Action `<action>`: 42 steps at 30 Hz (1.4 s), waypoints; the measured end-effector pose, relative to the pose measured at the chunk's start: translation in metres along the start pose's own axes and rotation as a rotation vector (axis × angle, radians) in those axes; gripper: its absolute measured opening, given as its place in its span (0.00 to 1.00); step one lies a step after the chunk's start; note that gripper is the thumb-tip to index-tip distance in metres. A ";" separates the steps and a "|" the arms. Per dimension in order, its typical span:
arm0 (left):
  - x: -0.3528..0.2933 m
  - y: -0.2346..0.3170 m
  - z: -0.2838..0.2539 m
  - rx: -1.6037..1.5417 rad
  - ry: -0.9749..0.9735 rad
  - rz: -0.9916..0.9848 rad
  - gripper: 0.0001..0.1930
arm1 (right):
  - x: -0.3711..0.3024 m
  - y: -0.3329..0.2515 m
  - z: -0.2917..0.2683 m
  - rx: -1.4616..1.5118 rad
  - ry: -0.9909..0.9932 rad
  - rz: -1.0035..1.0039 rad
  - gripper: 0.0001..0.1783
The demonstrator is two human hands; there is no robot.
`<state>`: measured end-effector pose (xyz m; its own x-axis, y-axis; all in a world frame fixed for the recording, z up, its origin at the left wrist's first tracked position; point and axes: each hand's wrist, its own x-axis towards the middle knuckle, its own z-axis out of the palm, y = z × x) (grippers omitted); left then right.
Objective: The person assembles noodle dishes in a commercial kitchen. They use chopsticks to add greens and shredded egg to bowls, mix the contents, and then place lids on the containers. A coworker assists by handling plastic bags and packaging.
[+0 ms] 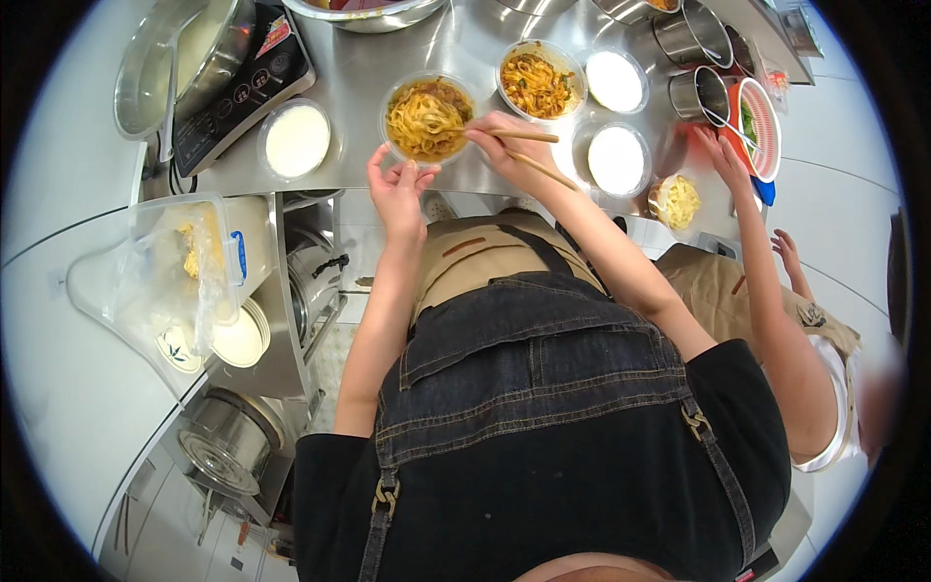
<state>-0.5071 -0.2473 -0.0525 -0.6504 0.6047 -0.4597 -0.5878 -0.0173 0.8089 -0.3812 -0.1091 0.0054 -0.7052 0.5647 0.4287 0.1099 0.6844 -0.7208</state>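
Note:
A clear round plastic bowl (396, 89) of sauced noodles (424, 112) sits on the steel counter in front of me. My left hand (400, 191) grips its near left rim between thumb and fingers. A pair of wooden chopsticks (529, 134) is held in my right hand (504, 150), and their tips reach into the noodles. Just to the right stands a second bowl of noodles (536, 85) in darker red sauce. Farther right are two round tubs with white contents, a far one (615, 81) and a near one (618, 161).
Another white-filled tub (297, 141) stands left, beside a black induction cooker (238, 97) with a steel pot (145, 82). At right, a co-worker's hand (722, 155) is by a red-and-white basket (768, 131). A small cup of pale shreds (675, 202) stands near the counter edge.

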 end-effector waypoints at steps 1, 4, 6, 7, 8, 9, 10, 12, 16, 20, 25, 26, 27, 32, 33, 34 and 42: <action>-0.001 0.000 0.002 -0.015 0.001 0.011 0.26 | -0.004 -0.007 -0.008 0.011 0.039 0.071 0.05; -0.006 0.000 0.004 -0.035 -0.009 0.032 0.26 | -0.008 -0.016 -0.024 -0.061 0.202 0.146 0.04; -0.006 0.000 0.008 -0.032 -0.035 0.046 0.26 | -0.008 0.011 -0.003 0.018 0.245 0.208 0.04; -0.005 -0.001 0.008 -0.025 -0.040 0.038 0.26 | -0.005 0.025 0.009 0.055 0.261 0.232 0.05; -0.002 -0.003 0.006 -0.012 -0.048 0.032 0.26 | -0.002 0.031 0.021 0.110 0.291 0.400 0.08; -0.001 -0.001 0.004 0.004 -0.051 0.030 0.26 | 0.003 0.038 0.025 0.309 0.353 0.510 0.09; -0.001 0.001 0.003 0.012 -0.058 0.028 0.27 | 0.008 0.045 0.029 0.509 0.414 0.617 0.10; -0.001 0.004 0.000 0.028 -0.069 0.019 0.27 | 0.011 0.051 0.028 0.731 0.444 0.715 0.12; 0.004 0.006 -0.006 0.017 -0.093 0.025 0.28 | 0.004 0.037 0.013 0.669 0.297 0.648 0.14; 0.008 0.007 -0.007 -0.006 -0.094 0.033 0.28 | -0.016 0.018 -0.003 0.582 0.153 0.603 0.11; 0.008 0.007 -0.007 0.011 -0.109 0.025 0.28 | -0.004 0.032 0.023 0.094 -0.011 0.101 0.04; 0.007 0.007 -0.006 0.018 -0.104 0.024 0.28 | 0.003 0.032 0.023 0.029 -0.022 -0.020 0.03; 0.006 0.008 -0.006 0.029 -0.098 0.022 0.28 | 0.006 0.032 0.024 -0.035 -0.032 -0.139 0.03; 0.009 0.006 -0.003 -0.007 -0.074 0.024 0.28 | -0.014 -0.001 0.010 -0.046 -0.167 0.024 0.05; 0.010 0.007 -0.001 -0.012 -0.084 0.021 0.28 | -0.014 0.003 0.010 -0.057 -0.193 0.009 0.05; 0.007 0.007 0.000 0.010 -0.077 0.010 0.28 | -0.010 0.015 0.016 0.011 -0.125 0.032 0.05; 0.002 0.008 0.001 0.034 -0.055 0.008 0.28 | 0.000 0.005 -0.016 0.030 0.274 0.335 0.07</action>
<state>-0.5130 -0.2454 -0.0465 -0.6270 0.6475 -0.4332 -0.5655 0.0042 0.8247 -0.3694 -0.0984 0.0109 -0.4222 0.8574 0.2944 0.2778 0.4315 -0.8583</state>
